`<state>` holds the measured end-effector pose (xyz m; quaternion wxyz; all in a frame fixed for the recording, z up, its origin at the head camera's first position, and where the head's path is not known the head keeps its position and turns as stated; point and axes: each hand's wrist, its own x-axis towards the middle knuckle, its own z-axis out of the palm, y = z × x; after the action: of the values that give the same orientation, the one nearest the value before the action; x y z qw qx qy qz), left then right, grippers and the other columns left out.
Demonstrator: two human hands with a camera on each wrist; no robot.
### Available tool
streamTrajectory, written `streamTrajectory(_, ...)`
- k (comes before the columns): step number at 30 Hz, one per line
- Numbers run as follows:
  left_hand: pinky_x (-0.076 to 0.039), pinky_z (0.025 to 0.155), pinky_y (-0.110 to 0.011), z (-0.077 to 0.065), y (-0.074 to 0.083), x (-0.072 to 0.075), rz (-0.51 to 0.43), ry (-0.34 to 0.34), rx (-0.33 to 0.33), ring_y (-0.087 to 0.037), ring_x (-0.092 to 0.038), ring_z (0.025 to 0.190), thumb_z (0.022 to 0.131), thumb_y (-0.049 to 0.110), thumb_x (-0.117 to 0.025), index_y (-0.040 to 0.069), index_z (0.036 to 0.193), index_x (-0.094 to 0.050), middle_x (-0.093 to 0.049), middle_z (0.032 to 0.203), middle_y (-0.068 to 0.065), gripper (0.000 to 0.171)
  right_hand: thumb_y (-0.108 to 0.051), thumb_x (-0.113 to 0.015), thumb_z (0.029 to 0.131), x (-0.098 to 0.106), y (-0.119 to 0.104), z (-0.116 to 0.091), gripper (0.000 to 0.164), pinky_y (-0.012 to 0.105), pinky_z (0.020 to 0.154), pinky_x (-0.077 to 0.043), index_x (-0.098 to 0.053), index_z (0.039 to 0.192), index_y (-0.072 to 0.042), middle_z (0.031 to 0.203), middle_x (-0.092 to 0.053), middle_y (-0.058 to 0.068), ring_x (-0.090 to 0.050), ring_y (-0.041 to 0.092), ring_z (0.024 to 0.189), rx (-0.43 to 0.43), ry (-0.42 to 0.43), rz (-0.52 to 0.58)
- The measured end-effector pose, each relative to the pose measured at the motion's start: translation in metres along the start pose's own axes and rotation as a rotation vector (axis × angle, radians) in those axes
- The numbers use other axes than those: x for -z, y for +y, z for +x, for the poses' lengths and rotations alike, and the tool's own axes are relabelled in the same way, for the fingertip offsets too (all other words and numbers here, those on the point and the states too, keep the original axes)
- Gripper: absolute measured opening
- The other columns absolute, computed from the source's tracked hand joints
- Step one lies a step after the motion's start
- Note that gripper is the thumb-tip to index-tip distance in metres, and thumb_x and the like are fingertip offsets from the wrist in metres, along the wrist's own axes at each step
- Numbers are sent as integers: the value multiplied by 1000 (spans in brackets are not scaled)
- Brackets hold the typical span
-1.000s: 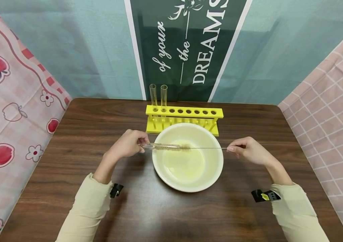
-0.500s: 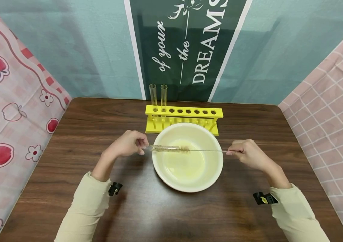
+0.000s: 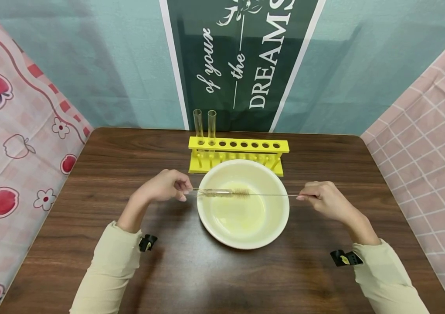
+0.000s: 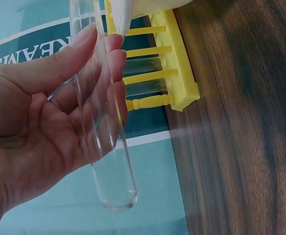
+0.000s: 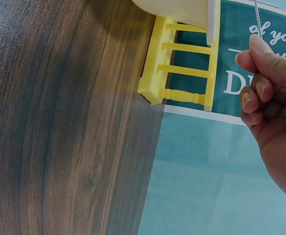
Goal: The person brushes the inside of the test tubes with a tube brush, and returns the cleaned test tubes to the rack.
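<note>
A clear glass test tube [image 4: 116, 181] lies sideways over the white basin [image 3: 281, 218], held between the thumb and fingers of my left hand [image 3: 165, 185]. Its rounded end sticks out past the palm in the left wrist view. A bristle brush [image 3: 241, 193] is partly inside the tube, with some tan bristles showing outside its mouth. From there the thin twisted wire handle [image 3: 271, 195] runs right across the basin. My right hand [image 3: 326, 200] pinches the wire's end between thumb and forefinger, the other fingers curled in.
Pale yellowish liquid [image 3: 242, 218] covers the basin's bottom. Right behind the basin stands a yellow test tube rack [image 3: 238, 144] with two upright test tubes [image 3: 212, 126] at its left end. Cloth hangs at the back and both sides of the wooden table [image 3: 214, 279].
My right hand has shifted slightly toward me and to the right, and its fingers look more curled. A little more bristle shows outside the tube. My left hand has drifted slightly left.
</note>
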<state>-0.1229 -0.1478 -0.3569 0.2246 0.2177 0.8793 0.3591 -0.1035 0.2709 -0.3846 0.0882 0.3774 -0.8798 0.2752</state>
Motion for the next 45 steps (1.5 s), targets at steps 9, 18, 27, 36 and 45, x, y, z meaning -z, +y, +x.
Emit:
streamTrajectory(9, -49, 68, -28, -2, 0, 1, 42, 41, 8, -17, -60, 75, 69, -8, -71, 3, 83, -67, -63, 78, -4, 19, 12, -72, 65, 0, 4, -2, 26, 11, 47, -33, -66, 68, -13, 63, -50, -15, -38, -2, 53, -12, -11, 21)
streamTrajectory(18, -49, 68, -29, -2, -1, 1, 132, 128, -4, -16, -58, 73, 67, -10, -72, 6, 79, -66, -64, 79, -7, 21, 10, -68, 73, 3, 6, -4, 25, 17, 46, -37, -67, 71, -15, 65, -55, -14, -44, 3, 53, -145, -63, 188)
streamTrajectory(27, -49, 67, -31, -2, -2, -2, 184, 189, -11, -17, -57, 72, 65, -12, -73, 6, 78, -64, -63, 76, -6, 23, 16, -59, 78, 4, 3, -5, 32, 23, 44, -36, -60, 67, -14, 59, -46, -11, -39, 7, 50, -208, -114, 337)
streamTrajectory(36, -49, 68, -33, -3, -3, -11, 231, 279, -28, -18, -59, 73, 65, -16, -68, 5, 77, -63, -62, 74, -5, 25, 3, -53, 88, 5, 11, -11, 21, 29, 45, -40, -61, 73, -8, 61, -51, 2, -45, 12, 51, -353, -226, 503)
streamTrajectory(45, -49, 68, -34, -4, -6, -14, 237, 322, -59, -19, -60, 74, 61, -17, -69, 6, 75, -63, -63, 73, -4, 28, 0, -53, 89, 10, 12, -11, 19, 30, 43, -38, -62, 72, 0, 60, -51, 10, -44, 16, 49, -507, -231, 611)
